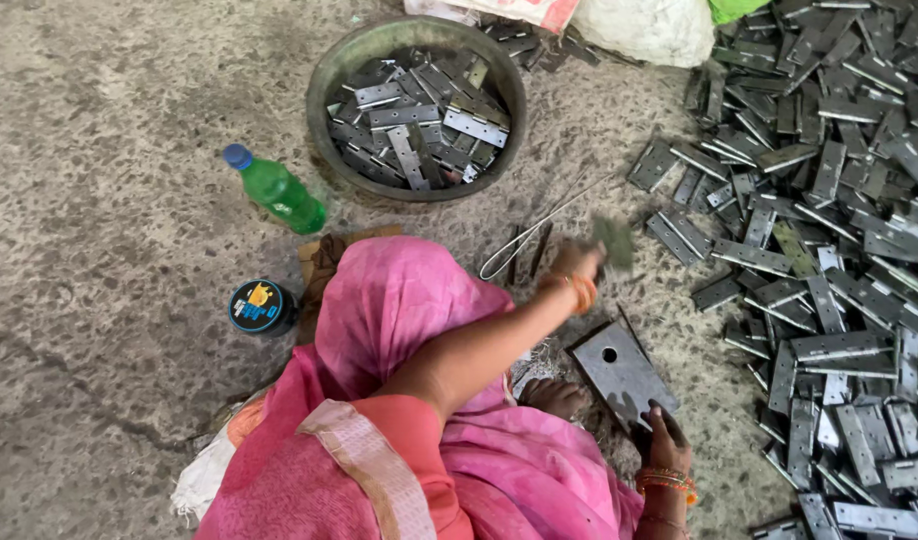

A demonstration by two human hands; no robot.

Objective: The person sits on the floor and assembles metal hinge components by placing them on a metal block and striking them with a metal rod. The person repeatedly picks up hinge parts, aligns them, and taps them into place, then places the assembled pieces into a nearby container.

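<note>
- The left hand (575, 266), raised at the far end of an outstretched arm, is smeared by motion. Its fingers look closed on a flat metal piece (615, 241), grey-green and too blurred to show its shape or any holes.
- The right hand (665, 436) comes in from the near edge with its forearm cut off by the frame. Orange bangles ring both wrists.
- The fingers of the right hand lie over the near corner of a square steel plate (619, 372). The thumb is hidden, so it is unclear whether they grip the plate or only press on it.
- The steel plate lies flat on the floor (99, 300), turned like a diamond. It is dull grey with one round hole near its far corner. It sits right of a bare foot (554, 397) and left of the pile of hinges (839, 200).
- A pink head cloth and shawl hide the person's head, torso and lap, and most of the foot.
- The pile of hinges runs off the right and far edges. They are grey leaves with small screw holes, lying at all angles.
- A round metal basin (324, 80) far of the person holds more hinges.
- A bent wire (529, 230) lies between the basin and the left hand.
- A green bottle (276, 190) with a blue cap lies tilted left of the basin, and a small round tin (262, 305) stands nearer.
- A white sack (644, 30) is cut off at the far edge.
</note>
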